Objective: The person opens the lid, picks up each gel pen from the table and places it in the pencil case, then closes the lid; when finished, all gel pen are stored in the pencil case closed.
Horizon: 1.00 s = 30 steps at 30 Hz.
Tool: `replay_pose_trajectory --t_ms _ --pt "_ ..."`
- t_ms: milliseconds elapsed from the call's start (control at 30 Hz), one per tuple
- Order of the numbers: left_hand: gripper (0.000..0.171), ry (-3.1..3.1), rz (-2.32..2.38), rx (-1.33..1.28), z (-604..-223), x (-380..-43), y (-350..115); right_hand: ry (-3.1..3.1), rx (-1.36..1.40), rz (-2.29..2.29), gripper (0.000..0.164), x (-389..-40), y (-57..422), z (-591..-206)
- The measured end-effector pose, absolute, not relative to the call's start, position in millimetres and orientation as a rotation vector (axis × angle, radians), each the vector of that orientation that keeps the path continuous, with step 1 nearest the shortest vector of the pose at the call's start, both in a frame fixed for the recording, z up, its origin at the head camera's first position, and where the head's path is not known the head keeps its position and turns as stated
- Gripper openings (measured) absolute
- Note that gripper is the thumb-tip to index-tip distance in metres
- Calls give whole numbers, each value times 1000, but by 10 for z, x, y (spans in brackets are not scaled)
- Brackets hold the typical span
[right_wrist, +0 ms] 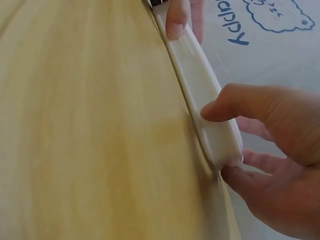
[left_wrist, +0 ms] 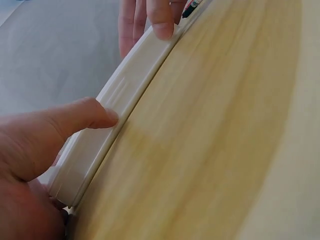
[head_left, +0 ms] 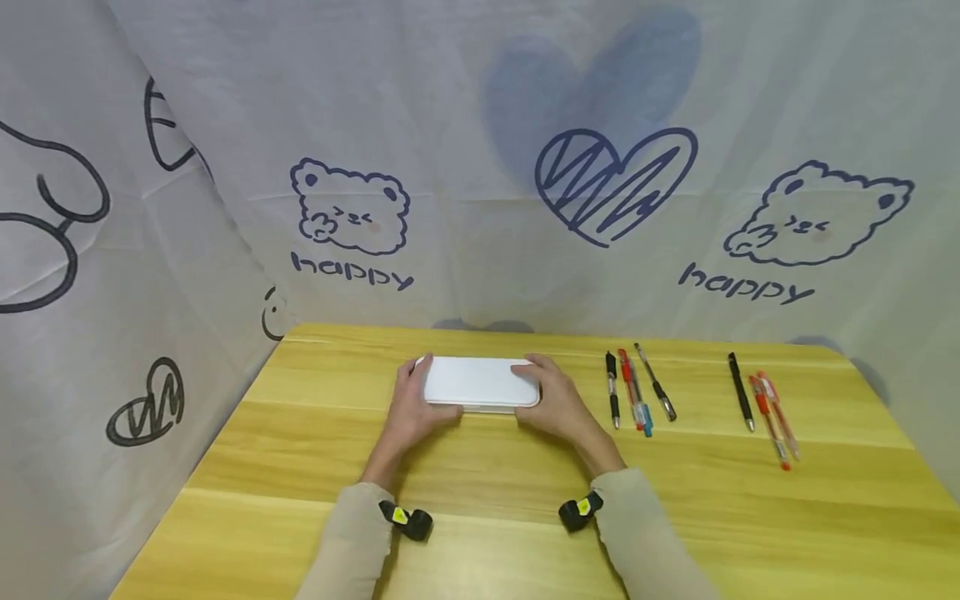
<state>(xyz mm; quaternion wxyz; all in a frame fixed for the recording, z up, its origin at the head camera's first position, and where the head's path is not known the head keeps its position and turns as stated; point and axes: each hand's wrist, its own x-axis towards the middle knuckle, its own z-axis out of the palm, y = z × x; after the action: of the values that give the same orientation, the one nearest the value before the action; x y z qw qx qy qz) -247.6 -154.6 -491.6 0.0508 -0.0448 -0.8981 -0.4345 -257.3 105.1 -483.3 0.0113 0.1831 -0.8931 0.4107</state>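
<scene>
A white pencil case point(head_left: 480, 382) with rounded corners lies lengthwise on the wooden table, its lid closed. At its left end my left hand point(head_left: 412, 406) grips it, the thumb point(left_wrist: 102, 116) on the long front side and other fingers round the end. The right hand point(head_left: 555, 398) holds the opposite end, thumb point(right_wrist: 216, 110) against the same front side, with a finger reaching over the top. Close along the table surface runs the lower edge of the case. The far side of the case is hidden in the head view.
Several pens lie right of the case: a black pen point(head_left: 612, 390), a red pen point(head_left: 628, 383) and a dark slim pen point(head_left: 656, 383). Farther right are another black pen point(head_left: 741, 392) and two red ones. White printed cloth point(head_left: 480, 275) hangs behind the table point(head_left: 480, 475).
</scene>
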Motion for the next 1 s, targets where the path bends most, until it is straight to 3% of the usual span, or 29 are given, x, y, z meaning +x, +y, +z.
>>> replay_pose_trajectory --t_ms 633,1000 --pt "108 -2688 -1349 -63 -4930 -2466 -1536 -2773 480 1339 65 -2547 1016 -4785" --pt "109 -2656 -1615 -160 -4881 -2496 -1808 -2475 313 2059 47 -2565 1223 -4930"
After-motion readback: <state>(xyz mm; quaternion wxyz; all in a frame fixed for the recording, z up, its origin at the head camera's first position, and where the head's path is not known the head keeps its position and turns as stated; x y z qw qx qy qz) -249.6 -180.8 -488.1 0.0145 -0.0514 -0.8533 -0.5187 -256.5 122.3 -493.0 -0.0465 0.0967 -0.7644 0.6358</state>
